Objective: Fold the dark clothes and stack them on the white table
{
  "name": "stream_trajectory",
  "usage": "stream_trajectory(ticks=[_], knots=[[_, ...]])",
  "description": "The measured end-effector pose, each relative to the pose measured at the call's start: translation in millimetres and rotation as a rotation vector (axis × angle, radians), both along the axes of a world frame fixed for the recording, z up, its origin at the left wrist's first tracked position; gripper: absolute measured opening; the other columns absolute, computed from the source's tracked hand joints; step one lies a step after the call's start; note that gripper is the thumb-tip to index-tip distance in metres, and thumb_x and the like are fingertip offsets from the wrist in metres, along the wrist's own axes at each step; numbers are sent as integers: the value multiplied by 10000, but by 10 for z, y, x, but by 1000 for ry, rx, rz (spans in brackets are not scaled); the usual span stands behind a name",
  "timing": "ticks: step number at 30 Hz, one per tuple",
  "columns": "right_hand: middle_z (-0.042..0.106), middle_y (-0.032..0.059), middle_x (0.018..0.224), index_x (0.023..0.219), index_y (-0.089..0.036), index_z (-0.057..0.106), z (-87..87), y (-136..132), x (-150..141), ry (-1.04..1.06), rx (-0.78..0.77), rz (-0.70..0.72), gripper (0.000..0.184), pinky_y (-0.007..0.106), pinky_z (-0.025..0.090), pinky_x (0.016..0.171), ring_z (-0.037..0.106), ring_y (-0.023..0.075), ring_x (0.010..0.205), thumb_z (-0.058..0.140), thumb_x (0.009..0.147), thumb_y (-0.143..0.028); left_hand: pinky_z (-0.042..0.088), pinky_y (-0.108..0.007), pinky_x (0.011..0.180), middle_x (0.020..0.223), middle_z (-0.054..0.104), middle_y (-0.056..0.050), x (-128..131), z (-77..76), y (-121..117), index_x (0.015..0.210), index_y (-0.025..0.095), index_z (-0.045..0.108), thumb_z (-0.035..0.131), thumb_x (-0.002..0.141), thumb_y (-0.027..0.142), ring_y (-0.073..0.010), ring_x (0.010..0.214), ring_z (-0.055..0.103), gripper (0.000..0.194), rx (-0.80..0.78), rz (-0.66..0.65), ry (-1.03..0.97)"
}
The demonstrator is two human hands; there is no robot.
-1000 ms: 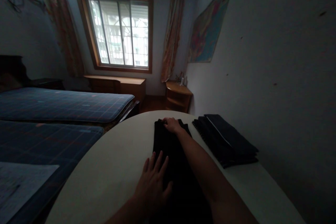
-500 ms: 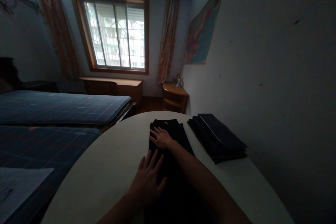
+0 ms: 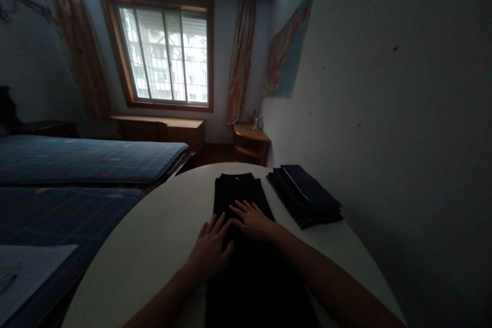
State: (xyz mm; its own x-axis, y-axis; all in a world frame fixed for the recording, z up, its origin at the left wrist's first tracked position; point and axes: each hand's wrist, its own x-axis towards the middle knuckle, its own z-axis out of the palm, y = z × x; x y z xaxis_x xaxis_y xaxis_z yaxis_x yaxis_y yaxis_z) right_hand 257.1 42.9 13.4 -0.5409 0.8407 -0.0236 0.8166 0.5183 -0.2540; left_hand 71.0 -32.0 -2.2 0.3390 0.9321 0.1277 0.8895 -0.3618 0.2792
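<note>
A black garment [image 3: 242,189], folded into a long narrow strip, lies on the pale round table [image 3: 154,236]. A collar-like edge with a small light label shows at its far end; the near end runs out of the picture. My left hand [image 3: 211,246] rests on its left edge, fingers spread. Flat on the middle of the cloth lies my right hand [image 3: 251,220], fingers apart, its tips close to the left hand's fingers. Neither hand grips anything. To the right sits a stack of folded dark clothes [image 3: 307,197].
A bare wall [image 3: 365,154] runs along the table's right side. Beds with blue plaid mattresses [image 3: 88,159] stand on the left, with a white sheet [image 3: 31,277] at the near one. A corner shelf [image 3: 251,136] and a window [image 3: 165,56] are beyond the table.
My right hand has slid back toward me and to the right over the garment. My left hand has moved slightly forward and left. The view has shifted a little to the right.
</note>
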Motion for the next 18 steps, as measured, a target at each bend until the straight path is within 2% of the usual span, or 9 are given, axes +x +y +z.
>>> stream_trajectory(ticks=[3,8,15,18], knots=[[216,22,1618,1522,-337,307,-120,-1,-19,16,61,-45,537,534,123,1184,150,278,1492,263,1019,-518,216,-489,1192,1554,382,-80,10,-9,-8,1433,183,465,415,942,294,-267,1461,271,506,55,45,-36],[236,28,1613,1516,-313,331,-171,253,-125,21,84,-100,517,534,141,1181,176,296,1483,248,1027,-458,247,-493,1186,1514,447,-88,-2,-48,-65,1394,183,496,428,946,287,-246,1433,342,465,127,41,-83],[269,37,1600,1505,-299,363,-198,688,-187,35,103,-203,511,530,143,1179,206,305,1474,273,1027,-454,245,-501,1192,1554,382,-72,-82,-29,-108,1452,216,440,462,957,388,-259,1456,290,524,127,-111,-71],[289,46,1593,1496,-281,383,-199,782,-203,44,117,-214,511,518,150,1180,217,295,1471,289,1026,-459,226,-511,1197,1582,326,-61,-113,-2,-135,1508,261,348,470,961,424,-265,1468,255,584,75,-225,-70]])
